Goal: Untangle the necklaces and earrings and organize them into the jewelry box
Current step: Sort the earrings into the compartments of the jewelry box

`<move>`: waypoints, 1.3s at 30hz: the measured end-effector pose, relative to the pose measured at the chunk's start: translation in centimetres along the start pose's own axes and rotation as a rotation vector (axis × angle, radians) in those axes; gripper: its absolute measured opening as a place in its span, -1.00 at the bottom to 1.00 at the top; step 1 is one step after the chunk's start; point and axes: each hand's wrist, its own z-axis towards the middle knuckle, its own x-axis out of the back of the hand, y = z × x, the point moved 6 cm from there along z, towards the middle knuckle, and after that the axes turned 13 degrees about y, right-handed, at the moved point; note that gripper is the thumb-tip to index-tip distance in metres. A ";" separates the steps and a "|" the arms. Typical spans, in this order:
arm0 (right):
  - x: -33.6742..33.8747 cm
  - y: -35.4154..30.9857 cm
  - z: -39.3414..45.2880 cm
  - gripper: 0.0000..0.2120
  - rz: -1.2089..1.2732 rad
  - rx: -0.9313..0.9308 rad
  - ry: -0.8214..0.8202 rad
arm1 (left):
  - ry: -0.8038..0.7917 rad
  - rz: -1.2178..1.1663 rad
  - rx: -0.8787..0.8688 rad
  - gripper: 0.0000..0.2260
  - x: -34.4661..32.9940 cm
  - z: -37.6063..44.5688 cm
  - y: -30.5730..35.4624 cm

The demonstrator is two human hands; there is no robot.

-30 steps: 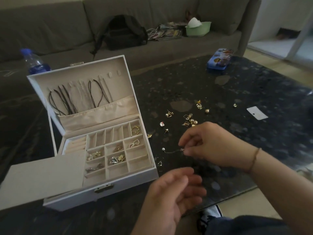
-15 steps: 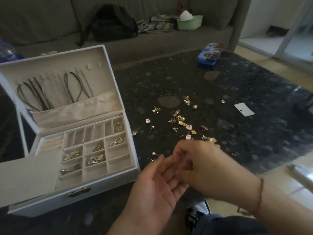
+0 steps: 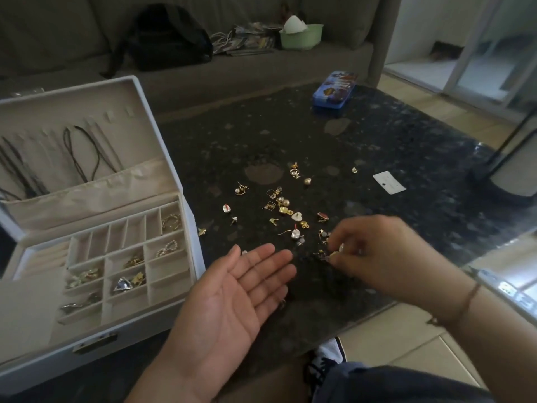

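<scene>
Gold earring pieces pinched at my fingertips, box waiting on the left

My right hand [image 3: 374, 257] pinches a small earring [image 3: 334, 253] from the scattered earrings [image 3: 283, 209]; my left hand [image 3: 232, 292] lies flat, palm up, holding nothing; best lift gently, then carry to the jewelry box [image 3: 96, 228]; which piece I hold is unclear; the box's left side is cut off.

You have bare table [image 3: 406, 135] beyond the scattered earrings [image 3: 280, 205]; the jewelry box's raised lid [image 3: 87, 135] walls your left.
</scene>
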 end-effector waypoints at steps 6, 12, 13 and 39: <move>-0.2 3.5 1.1 -0.80 -0.043 -0.044 -0.044 | -0.021 -0.034 0.034 -0.46 -0.2 -0.3 -0.3; -1.9 2.9 1.7 -0.87 -0.093 0.075 -0.022 | -0.020 -0.012 0.055 -0.46 -0.2 -0.2 -0.6; -2.1 2.9 1.7 -0.89 -0.098 0.078 -0.028 | -0.016 -0.007 0.058 -0.46 -0.1 -0.2 -0.7; -2.1 2.0 2.8 -0.90 -0.218 0.064 0.119 | -0.029 0.018 0.101 -0.49 0.3 -0.2 -1.4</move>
